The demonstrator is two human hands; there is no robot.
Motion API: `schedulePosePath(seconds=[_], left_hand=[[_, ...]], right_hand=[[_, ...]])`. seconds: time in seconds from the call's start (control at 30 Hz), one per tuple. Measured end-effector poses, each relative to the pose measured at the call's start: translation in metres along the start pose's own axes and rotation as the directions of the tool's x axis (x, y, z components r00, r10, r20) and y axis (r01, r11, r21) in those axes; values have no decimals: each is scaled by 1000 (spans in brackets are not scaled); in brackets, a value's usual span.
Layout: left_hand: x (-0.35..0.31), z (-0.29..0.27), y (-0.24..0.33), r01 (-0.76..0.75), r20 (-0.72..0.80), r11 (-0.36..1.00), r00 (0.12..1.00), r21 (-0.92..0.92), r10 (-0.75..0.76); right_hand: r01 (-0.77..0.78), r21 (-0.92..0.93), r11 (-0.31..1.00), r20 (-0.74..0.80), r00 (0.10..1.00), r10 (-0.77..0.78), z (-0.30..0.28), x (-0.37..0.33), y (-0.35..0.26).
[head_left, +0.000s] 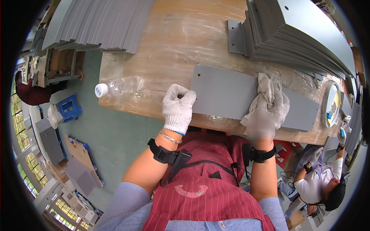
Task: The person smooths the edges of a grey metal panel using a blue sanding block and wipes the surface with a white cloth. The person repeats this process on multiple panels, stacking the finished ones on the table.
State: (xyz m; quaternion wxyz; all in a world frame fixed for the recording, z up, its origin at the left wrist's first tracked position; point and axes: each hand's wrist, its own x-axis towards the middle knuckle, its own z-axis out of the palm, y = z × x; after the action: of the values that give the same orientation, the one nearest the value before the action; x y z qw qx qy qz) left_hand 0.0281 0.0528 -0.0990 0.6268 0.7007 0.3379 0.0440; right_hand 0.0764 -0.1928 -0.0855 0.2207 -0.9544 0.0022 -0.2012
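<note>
A long flat grey panel (223, 90) with small holes near its left end lies across the front of the table. My left hand (178, 108), in a white knitted glove, is closed at the panel's left edge, the curled fingers against that edge. On the panel's right half rests a crumpled whitish rag (268, 94), bunched up under my right hand (261, 127). That hand is closed on the rag; its outline is partly blurred and its fingers are mostly covered by the cloth.
Film covers the table (173, 42). Left of my left hand lies a clear plastic bottle (121, 85) with a white cap. Stacked grey panels stand at the back left (96, 25) and back right (293, 34). A round tub lid (330, 104) sits far right, near a co-worker (318, 179).
</note>
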Motion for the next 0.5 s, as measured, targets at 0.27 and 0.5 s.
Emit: schedulePosePath(seconds=[0.27,0.5], left_hand=[[2,8,6,29,-46,999,998,-43,-31],[5,15,13,32,-73,998,997,-59,-36]], right_hand=[[-23,18,1000,26,999,22,-2,0,2],[-16,9,1000,45,999,16,-5,-1,1]])
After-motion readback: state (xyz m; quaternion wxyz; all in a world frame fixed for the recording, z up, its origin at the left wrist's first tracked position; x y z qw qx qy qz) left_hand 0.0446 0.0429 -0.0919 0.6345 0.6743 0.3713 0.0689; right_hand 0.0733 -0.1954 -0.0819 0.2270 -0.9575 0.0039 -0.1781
